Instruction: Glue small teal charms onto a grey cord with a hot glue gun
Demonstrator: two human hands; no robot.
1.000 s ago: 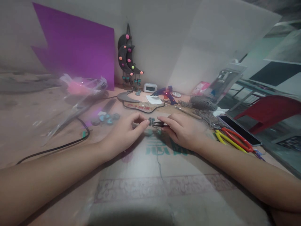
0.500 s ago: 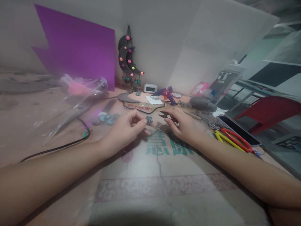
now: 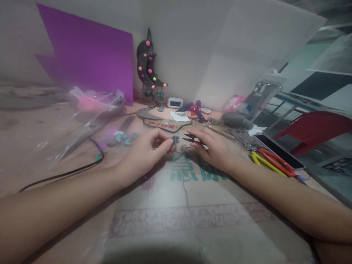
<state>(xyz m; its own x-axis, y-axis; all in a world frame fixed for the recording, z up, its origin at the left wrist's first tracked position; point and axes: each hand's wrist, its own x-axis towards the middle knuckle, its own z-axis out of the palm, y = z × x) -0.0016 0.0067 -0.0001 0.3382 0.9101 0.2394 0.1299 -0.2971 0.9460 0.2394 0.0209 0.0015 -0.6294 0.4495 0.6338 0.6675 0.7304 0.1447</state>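
Between the thumb and fingers of my left hand [image 3: 155,146] is a small grey-and-teal butterfly charm [image 3: 175,139], pinched at its left edge. My right hand [image 3: 216,148] is closed around thread snips [image 3: 191,138]. Their two dark blades stand apart and point left at the charm, with a small gap between. A loose grey-brown strand of yarn [image 3: 187,149] lies beneath the hands, and a thin thread [image 3: 186,194] trails over the table towards me. The snips' handles are mostly hidden by my right hand.
Further back are a glue gun [image 3: 194,108], a white clock [image 3: 175,103] and a grey crescent [image 3: 148,113]. A moon hanging [image 3: 150,66] leans on the wall. Right: yarn ball [image 3: 236,120], red-and-yellow-handled pliers [image 3: 275,161], phone [image 3: 280,151]. Left: teal charms [image 3: 123,138], black cable [image 3: 74,170].
My right hand has turned slightly, bringing the snips' blades a little lower and nearer the charm. My left hand keeps its pinch, and more of the charm's shape shows beyond the fingertips.
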